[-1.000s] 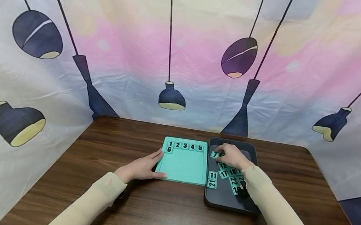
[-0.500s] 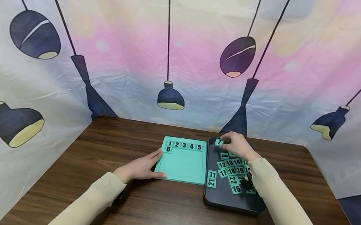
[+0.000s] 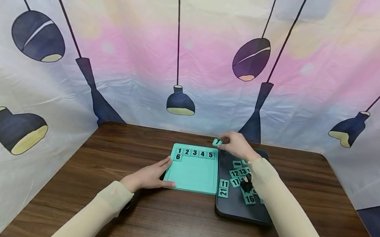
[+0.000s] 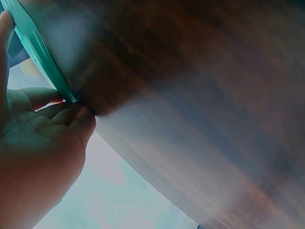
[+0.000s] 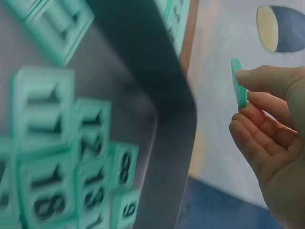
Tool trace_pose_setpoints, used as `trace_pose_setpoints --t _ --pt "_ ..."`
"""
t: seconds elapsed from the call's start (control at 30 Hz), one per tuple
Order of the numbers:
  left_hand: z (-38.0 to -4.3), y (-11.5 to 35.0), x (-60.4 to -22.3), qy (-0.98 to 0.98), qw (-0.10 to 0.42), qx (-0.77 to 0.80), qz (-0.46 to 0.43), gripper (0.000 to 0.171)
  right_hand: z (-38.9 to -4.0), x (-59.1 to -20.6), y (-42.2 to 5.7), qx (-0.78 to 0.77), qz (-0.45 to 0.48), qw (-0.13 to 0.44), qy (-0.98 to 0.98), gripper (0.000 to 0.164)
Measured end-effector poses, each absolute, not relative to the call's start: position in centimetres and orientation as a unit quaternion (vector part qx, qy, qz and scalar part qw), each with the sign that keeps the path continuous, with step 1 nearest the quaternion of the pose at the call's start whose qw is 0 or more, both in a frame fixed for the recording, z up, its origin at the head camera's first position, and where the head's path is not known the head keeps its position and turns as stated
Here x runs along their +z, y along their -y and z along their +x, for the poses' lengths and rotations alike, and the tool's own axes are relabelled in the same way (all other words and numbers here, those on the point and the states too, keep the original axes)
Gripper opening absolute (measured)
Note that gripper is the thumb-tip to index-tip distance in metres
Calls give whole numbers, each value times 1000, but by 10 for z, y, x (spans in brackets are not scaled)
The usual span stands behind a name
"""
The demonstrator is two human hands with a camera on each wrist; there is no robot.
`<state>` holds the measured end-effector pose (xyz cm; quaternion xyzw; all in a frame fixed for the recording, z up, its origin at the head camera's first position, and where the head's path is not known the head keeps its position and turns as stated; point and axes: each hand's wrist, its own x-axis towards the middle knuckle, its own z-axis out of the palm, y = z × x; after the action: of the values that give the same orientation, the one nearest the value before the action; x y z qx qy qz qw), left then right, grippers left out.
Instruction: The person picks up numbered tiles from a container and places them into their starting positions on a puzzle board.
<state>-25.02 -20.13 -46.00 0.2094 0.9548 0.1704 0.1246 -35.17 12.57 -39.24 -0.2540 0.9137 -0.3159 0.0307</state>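
Note:
Between the thumb and fingers of my right hand (image 3: 238,145) is a small green number tile (image 3: 217,142) marked 7. In the head view it is raised just beyond the far right corner of the square green board (image 3: 191,174); the right wrist view shows the tile (image 5: 239,83) edge-on. Tiles 1 to 5 line the board's top row, and tile 6 (image 3: 178,157) starts the second. My left hand (image 3: 146,177) rests against the board's left side, thumb at the near edge and fingers stretched along the side, as the left wrist view also shows at the green rim (image 4: 45,57).
Right against the board stands a dark grey tray (image 3: 239,212) with several loose number tiles, including 8 (image 3: 237,164), 11 (image 3: 224,184) and 16 (image 3: 249,199). My right forearm crosses over the tray. A wooden table (image 3: 175,228) lies beneath, with a printed cloth (image 3: 131,46) behind.
My right hand has taken tile 7 from the tray, up past its far edge and leftward toward the board's far right corner. The left hand and the board have stayed put.

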Motion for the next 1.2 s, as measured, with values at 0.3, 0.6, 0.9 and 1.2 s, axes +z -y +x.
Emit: trace_pose_setpoints --t 0.3,0.6,0.9,1.2 --pt "-251 197 -460 -957 124 162 207 102 -352 -393 -81 -317 -281 40 -905 37" --pt "-252 194 -460 -958 126 162 198 103 -347 -413 -51 -292 -287 64 -910 36" --pt "-252 197 -459 -956 126 169 203 102 -344 -426 -35 -248 -315 102 -910 36" --pt "-251 198 -458 -956 131 172 197 101 -342 -425 -23 -216 -320 124 -914 35"
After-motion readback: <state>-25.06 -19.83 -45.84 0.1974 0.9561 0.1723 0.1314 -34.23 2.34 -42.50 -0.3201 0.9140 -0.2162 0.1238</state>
